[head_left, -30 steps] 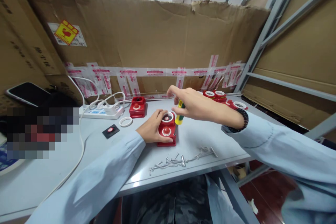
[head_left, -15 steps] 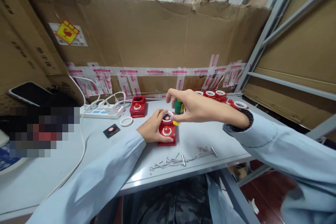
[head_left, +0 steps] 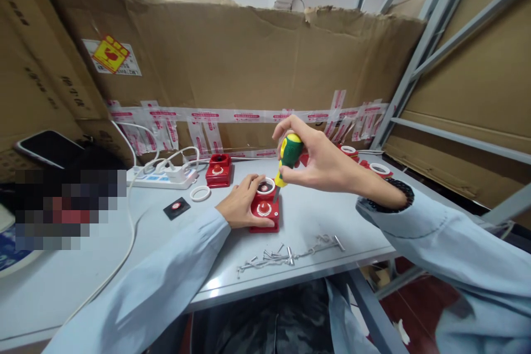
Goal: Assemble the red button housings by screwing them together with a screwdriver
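A red box-shaped device with a round red button and a white ring at its far end lies on the table. My left hand is wrapped round its left side, thumb along the near edge, holding it down. In my right hand is a screwdriver with a green and yellow handle, leaning to the right. Its metal tip points down at the right side of the red device; whether it touches a screw I cannot tell. Several loose screws and metal chains with T-bars lie near the front edge.
Another red device stands behind, near a white power strip with cables. A loose white ring and a black square card lie to the left. Further red devices sit back right. A cardboard wall closes the rear.
My right hand has risen a little, and the screwdriver has gone from near upright to tilted, with its handle and shaft now showing. The left hand and red device stay put.
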Motion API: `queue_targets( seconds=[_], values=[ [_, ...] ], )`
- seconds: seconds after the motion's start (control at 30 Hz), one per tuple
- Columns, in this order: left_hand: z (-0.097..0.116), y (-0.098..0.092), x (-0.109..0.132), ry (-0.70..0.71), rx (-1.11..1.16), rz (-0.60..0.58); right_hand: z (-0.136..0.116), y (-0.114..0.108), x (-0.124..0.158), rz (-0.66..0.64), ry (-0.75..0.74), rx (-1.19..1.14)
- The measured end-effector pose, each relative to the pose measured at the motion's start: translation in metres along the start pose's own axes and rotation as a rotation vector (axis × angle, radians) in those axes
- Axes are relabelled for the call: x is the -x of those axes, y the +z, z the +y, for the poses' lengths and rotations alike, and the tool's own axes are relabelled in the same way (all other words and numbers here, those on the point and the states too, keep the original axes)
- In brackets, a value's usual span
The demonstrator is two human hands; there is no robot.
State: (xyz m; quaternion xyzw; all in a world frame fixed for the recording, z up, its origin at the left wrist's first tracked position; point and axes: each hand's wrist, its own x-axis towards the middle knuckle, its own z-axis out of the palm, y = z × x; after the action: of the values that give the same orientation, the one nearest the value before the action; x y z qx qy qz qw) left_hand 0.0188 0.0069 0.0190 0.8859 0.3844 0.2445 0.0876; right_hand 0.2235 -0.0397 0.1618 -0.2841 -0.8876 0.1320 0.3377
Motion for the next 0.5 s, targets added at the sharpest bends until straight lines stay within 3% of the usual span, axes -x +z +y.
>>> queue_targets(
  seconds=[0.1, 0.23, 0.37, 0.5],
  values=[
    [0.010, -0.007, 0.005, 0.051, -0.087, 0.035, 0.002, 0.000, 0.005, 0.028, 0.019, 0.003],
    [0.029, -0.014, 0.009, 0.236, -0.196, 0.077, 0.015, 0.004, 0.014, 0.132, 0.065, 0.079],
    [0.039, -0.010, 0.008, 0.292, -0.307, 0.049, 0.044, 0.020, 0.021, 0.264, 0.086, 0.184],
    [0.038, -0.003, 0.006, 0.296, -0.353, 0.031, 0.076, 0.045, 0.023, 0.216, 0.059, 0.179]
  ],
)
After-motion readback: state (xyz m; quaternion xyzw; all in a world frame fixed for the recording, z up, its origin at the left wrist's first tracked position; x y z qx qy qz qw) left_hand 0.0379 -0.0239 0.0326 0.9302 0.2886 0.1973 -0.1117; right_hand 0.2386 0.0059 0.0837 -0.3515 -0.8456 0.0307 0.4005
